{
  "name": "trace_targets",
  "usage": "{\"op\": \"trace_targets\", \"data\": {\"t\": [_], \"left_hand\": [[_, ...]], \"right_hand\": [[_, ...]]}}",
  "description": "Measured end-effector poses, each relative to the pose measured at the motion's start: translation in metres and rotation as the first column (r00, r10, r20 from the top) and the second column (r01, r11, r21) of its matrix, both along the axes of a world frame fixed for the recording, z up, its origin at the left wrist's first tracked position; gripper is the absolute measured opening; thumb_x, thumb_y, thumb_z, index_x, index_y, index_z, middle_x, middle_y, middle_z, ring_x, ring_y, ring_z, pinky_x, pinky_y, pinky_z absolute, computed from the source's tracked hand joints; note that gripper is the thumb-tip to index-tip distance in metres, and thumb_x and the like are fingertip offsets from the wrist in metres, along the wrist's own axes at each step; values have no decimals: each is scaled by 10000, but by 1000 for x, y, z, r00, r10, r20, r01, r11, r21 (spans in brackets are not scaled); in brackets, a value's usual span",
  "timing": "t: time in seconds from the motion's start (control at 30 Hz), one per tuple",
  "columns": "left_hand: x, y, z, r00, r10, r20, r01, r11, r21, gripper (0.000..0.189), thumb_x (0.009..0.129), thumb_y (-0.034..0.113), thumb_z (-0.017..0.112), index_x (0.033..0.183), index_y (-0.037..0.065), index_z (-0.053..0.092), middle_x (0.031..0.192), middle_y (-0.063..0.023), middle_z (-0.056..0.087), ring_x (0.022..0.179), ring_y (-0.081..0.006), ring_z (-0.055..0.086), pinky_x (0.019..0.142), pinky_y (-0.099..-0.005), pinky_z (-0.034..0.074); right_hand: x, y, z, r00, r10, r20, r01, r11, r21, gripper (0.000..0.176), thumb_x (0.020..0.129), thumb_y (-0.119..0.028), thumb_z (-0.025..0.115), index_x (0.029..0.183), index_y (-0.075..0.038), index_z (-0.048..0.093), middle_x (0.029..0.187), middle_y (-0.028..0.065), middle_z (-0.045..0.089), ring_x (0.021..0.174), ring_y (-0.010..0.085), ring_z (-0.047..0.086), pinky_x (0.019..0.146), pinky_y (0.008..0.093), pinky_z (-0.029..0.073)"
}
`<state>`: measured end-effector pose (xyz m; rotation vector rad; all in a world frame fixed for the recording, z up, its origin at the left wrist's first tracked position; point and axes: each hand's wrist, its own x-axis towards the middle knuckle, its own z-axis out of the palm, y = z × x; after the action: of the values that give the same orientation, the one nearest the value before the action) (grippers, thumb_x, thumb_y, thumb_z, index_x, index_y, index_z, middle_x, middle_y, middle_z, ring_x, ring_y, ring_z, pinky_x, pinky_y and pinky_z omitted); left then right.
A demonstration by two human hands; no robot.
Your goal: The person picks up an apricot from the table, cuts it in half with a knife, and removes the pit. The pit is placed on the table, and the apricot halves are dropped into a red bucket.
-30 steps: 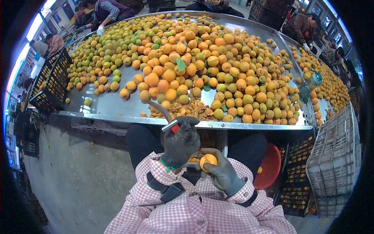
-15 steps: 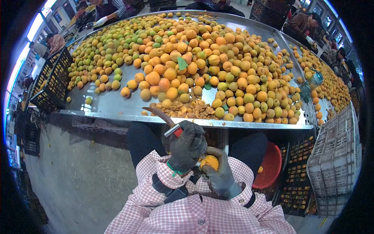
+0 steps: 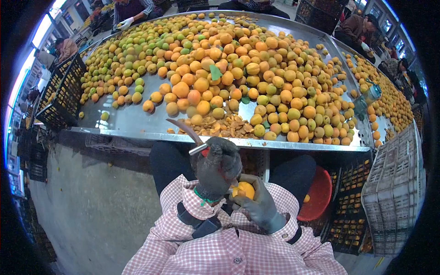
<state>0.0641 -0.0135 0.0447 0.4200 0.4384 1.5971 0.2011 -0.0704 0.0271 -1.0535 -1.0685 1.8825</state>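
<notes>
Right hand (image 3: pixel 259 206), apricot (image 3: pixel 243 189) (left hand (image 3: pixel 216 168), knife (image 3: pixel 187 132))

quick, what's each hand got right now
Left hand: closed on the knife.
Right hand: closed around an orange fruit.

Premises: a fruit-processing shed. A large steel sorting table (image 3: pixel 137 132) carries a bulk heap of orange and green loose fruit (image 3: pixel 238 78), with a pile of brown fruit stones (image 3: pixel 224 127) at its near edge. A second loaded table (image 3: pixel 389 103) stands to the right. Black plastic crates (image 3: pixel 59 98) and grey crates (image 3: pixel 392 183) flank the tables. Other workers (image 3: pixel 133 9) attend the far side. The floor (image 3: pixel 91 206) is bare concrete. The wearer's gloved left hand (image 3: pixel 215 167) grips a curved knife (image 3: pixel 185 130); the gloved right hand (image 3: pixel 259 204) clasps the held fruit (image 3: pixel 244 189).
</notes>
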Motion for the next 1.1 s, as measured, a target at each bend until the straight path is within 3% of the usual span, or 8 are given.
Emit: {"op": "trace_targets", "data": {"t": [0.33, 0.4, 0.5, 0.63, 0.7, 0.93, 1.03, 1.1], "left_hand": [[3, -17, -6, 987, -158, -23, 157, 986, -59, 188, 913, 229, 564, 848, 58, 522, 671, -49, 533, 461, -96, 463, 386, -208, 369], [7, -20, -8, 729, 51, -683, -59, 998, 12, 170, 905, 211, 575, 851, 59, 520, 676, -38, 533, 470, -90, 463, 395, -204, 366], [11, -21, -10, 989, -101, -111, 100, 995, -10, 167, 900, 210, 584, 867, 57, 526, 681, -26, 529, 493, -83, 471, 404, -197, 365], [7, -17, -17, 980, -166, -112, 162, 986, -40, 242, 867, 275, 609, 781, 73, 507, 654, -38, 507, 495, -143, 467, 423, -265, 381], [9, -11, -11, 964, -146, -220, 149, 989, -2, 224, 890, 250, 599, 885, 35, 538, 684, -40, 532, 481, -108, 476, 421, -227, 389], [-7, -1, 19, 765, -21, -643, 99, 991, 86, 254, 909, 273, 563, 867, 24, 531, 680, -31, 519, 502, -84, 473, 427, -192, 371], [-2, -1, 14, 889, -51, -455, 78, 996, 41, 202, 921, 232, 542, 857, 42, 522, 669, -19, 501, 471, -67, 435, 405, -192, 348], [0, -2, 13, 955, -144, -260, 139, 990, -35, 177, 927, 215, 529, 849, 56, 513, 659, -14, 486, 464, -69, 428, 400, -202, 347]], "right_hand": [[-5, -8, 12, 996, -55, -76, 47, 993, -105, 428, 878, -65, 552, 1235, -22, 319, 893, 95, 518, 624, 110, 511, 540, 233, 462], [-8, -10, 13, 995, -99, 3, 99, 992, -77, 424, 873, -78, 561, 1225, -26, 331, 901, 98, 516, 625, 105, 501, 538, 230, 451], [-11, -13, -10, 961, -171, 218, 119, 965, 231, 377, 873, -90, 556, 1175, -25, 341, 836, 78, 526, 561, 66, 470, 500, 210, 436], [-3, -4, -12, 937, -185, 295, 39, 899, 437, 364, 860, -75, 568, 1155, -21, 361, 832, 63, 523, 570, 57, 469, 505, 212, 437], [2, 1, 3, 991, -38, 125, 44, 998, -48, 401, 856, -132, 587, 1182, -11, 386, 931, 95, 522, 678, 100, 510, 588, 238, 469], [-3, 1, 13, 992, -119, 38, 110, 977, 180, 310, 874, -84, 539, 1133, -32, 377, 965, 101, 505, 582, 88, 482, 503, 211, 442], [4, 3, 23, 973, -130, -193, 84, 970, -228, 308, 874, -105, 550, 1122, -32, 382, 972, 102, 501, 656, 87, 498, 551, 208, 453], [9, 1, 11, 920, 30, 391, -139, 957, 255, 351, 860, -115, 581, 1151, -24, 407, 970, 69, 504, 815, 114, 512, 676, 279, 480]]}}
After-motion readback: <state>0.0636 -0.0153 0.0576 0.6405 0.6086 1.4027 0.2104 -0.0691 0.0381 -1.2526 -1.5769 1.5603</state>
